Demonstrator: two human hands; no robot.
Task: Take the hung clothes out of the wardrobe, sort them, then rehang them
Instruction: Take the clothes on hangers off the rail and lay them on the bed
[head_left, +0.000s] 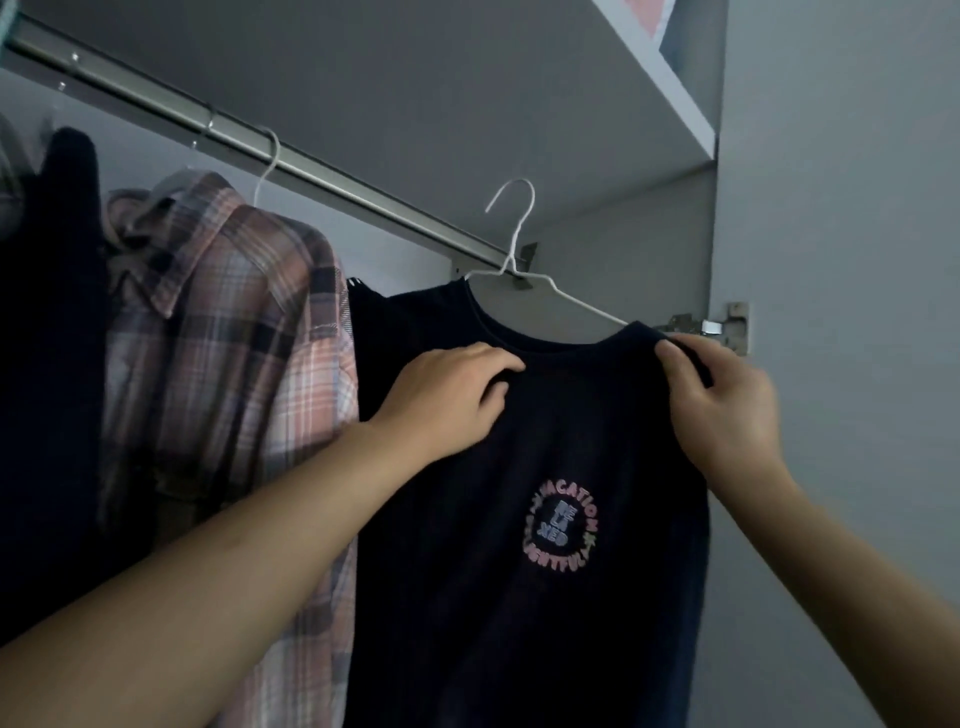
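Observation:
A dark navy T-shirt with a round pink logo hangs on a white wire hanger, whose hook is up by the right end of the metal rail; whether it is hooked on I cannot tell. My left hand pinches the shirt's fabric just below the collar on the left. My right hand grips the shirt's right shoulder over the hanger's arm. A pink and grey plaid shirt hangs to the left on another white hanger, and a dark garment hangs further left.
The wardrobe's grey side panel stands close on the right, with a metal door hinge just behind my right hand. A white shelf runs above the rail. The grey back wall shows behind the clothes.

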